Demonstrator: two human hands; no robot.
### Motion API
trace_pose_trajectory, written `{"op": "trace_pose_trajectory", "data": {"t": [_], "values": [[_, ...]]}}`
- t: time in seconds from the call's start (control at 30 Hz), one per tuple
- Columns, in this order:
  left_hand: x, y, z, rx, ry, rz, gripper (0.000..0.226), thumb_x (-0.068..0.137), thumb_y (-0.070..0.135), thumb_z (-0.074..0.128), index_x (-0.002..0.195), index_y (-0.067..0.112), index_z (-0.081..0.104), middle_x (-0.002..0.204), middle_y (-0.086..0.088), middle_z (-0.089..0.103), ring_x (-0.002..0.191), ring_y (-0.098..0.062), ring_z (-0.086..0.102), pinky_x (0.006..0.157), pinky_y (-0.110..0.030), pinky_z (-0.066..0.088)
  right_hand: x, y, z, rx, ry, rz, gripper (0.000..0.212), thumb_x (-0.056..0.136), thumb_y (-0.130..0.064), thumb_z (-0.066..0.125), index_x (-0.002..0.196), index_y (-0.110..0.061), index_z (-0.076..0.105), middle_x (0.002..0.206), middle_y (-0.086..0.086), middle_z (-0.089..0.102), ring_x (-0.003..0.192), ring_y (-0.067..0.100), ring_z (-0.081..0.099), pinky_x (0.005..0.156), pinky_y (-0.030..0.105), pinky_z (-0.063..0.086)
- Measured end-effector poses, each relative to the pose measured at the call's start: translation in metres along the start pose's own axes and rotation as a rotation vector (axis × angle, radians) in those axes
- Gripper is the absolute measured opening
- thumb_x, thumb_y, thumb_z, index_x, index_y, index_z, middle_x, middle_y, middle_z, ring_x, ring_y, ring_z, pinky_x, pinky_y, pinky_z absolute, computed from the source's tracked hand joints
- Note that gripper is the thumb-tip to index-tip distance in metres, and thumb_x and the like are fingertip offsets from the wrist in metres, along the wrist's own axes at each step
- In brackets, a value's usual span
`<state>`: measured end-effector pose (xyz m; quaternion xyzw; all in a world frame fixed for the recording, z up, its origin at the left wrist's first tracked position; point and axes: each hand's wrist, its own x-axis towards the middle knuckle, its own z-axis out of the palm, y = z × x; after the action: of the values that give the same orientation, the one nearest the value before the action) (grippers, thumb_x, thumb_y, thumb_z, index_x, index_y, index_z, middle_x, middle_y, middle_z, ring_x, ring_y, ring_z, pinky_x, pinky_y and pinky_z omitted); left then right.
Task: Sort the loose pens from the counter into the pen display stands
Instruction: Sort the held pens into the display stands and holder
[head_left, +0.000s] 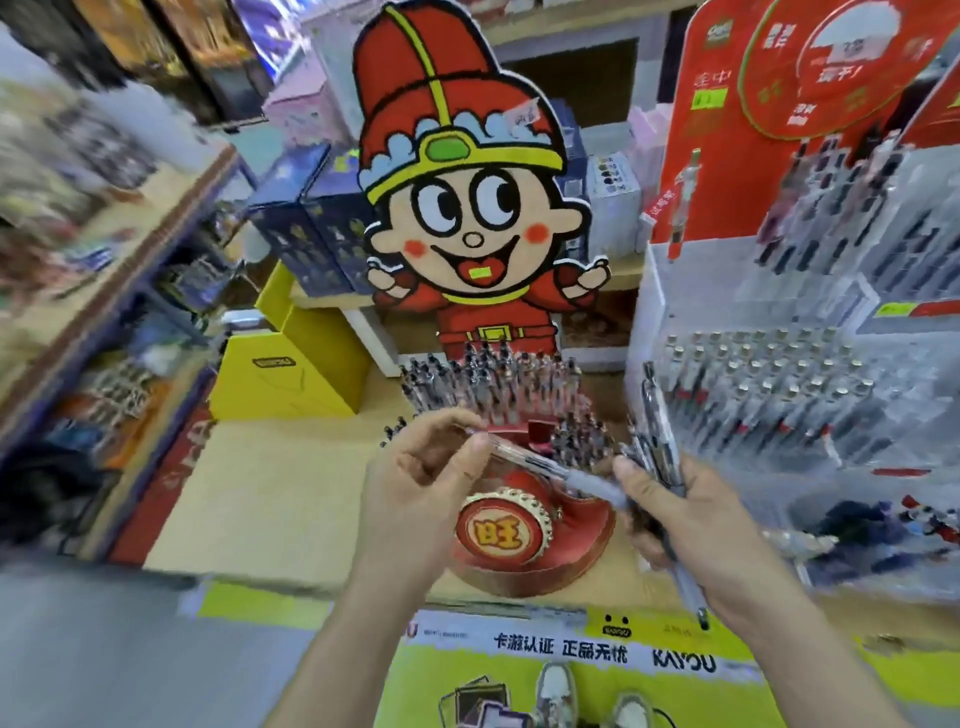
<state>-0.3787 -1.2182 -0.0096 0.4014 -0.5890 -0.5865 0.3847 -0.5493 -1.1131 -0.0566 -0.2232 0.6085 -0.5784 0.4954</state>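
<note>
Head: both hands (421, 483) round pens (540, 466)

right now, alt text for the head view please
The left hand pinches one pen beside a bundle of pens gripped by the right hand. Beyond stand a red cartoon pen stand and a clear pen rack, both holding pens.

Stands ahead, hands in front

The figure stand (493, 332) sits on the counter (260, 499) before you, the tiered stand (769, 395) just to its right, a box (296, 364) behind to its left. Nearer you, a pen (540, 465) spans from your left hand (415, 483) to your right hand (701, 525), which holds a bundle (655, 436)
</note>
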Motion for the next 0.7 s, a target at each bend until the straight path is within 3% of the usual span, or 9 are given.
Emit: {"op": "trace_pose_trajectory", "data": {"t": [0.1,0.23,0.37,0.43,0.53,0.63,0.7], "values": [[-0.002,0.002,-0.031,-0.01,0.154,0.042,0.009,0.087,0.016,0.057,0.093,0.012,0.063,0.082,-0.01,0.071,0.071,-0.023,0.068,0.065,-0.029,0.058,0.005,0.002,0.008,0.017,0.003,-0.016,0.016,0.095,-0.012,0.055,0.093,-0.004,0.069,0.052,0.002,0.044,0.041,0.013,0.035,0.04,0.022,0.022],[0.007,0.007,-0.07,0.087,0.246,0.126,0.016,0.097,0.005,0.048,0.101,0.016,0.059,0.081,0.002,0.068,0.08,-0.015,0.066,0.068,-0.027,0.058,0.01,-0.004,0.014,-0.093,-0.053,-0.027,0.028,0.096,0.004,0.045,0.101,-0.008,0.07,0.05,0.0,0.043,0.046,0.011,0.037,0.042,0.019,0.03],[0.032,0.006,-0.099,0.162,0.27,0.228,0.016,0.095,0.007,0.054,0.101,0.02,0.061,0.086,-0.016,0.064,0.077,-0.02,0.063,0.067,-0.027,0.056,0.019,-0.02,0.029,-0.129,-0.007,-0.103,0.015,0.095,-0.001,0.052,0.101,-0.005,0.066,0.057,0.003,0.06,0.051,0.011,0.055,0.047,0.021,0.045],[0.051,0.004,-0.114,0.169,0.282,0.258,0.015,0.093,0.008,0.057,0.099,0.021,0.062,0.081,-0.008,0.067,0.071,-0.018,0.063,0.066,-0.027,0.056,0.022,-0.025,0.045,-0.091,0.027,-0.141,0.012,0.094,-0.005,0.053,0.097,-0.006,0.064,0.064,0.006,0.063,0.054,0.015,0.061,0.048,0.024,0.049],[0.086,-0.003,-0.139,0.186,0.254,0.293,0.019,0.091,0.008,0.061,0.094,0.026,0.063,0.072,0.009,0.07,0.067,-0.013,0.064,0.069,-0.031,0.057,0.033,-0.026,0.079,-0.062,0.07,-0.18,0.02,0.094,-0.015,0.051,0.107,-0.01,0.065,0.064,0.005,0.06,0.049,0.02,0.058,0.046,0.027,0.047],[0.12,-0.014,-0.162,0.212,0.124,0.306,0.029,0.091,0.005,0.061,0.089,0.034,0.062,0.074,0.013,0.07,0.074,-0.014,0.067,0.074,-0.037,0.056,0.046,-0.022,0.116,-0.059,0.15,-0.194,0.032,0.095,-0.02,0.051,0.109,0.007,0.057,0.058,0.002,0.053,0.041,0.015,0.048,0.042,0.026,0.039],[0.142,-0.024,-0.175,0.214,0.011,0.305,0.03,0.09,0.002,0.061,0.09,0.032,0.062,0.077,0.013,0.07,0.08,-0.011,0.067,0.078,-0.031,0.054,0.054,-0.019,0.141,-0.032,0.212,-0.197,0.038,0.09,-0.028,0.053,0.102,0.008,0.05,0.055,-0.002,0.05,0.045,0.014,0.045,0.044,0.024,0.038]]}}
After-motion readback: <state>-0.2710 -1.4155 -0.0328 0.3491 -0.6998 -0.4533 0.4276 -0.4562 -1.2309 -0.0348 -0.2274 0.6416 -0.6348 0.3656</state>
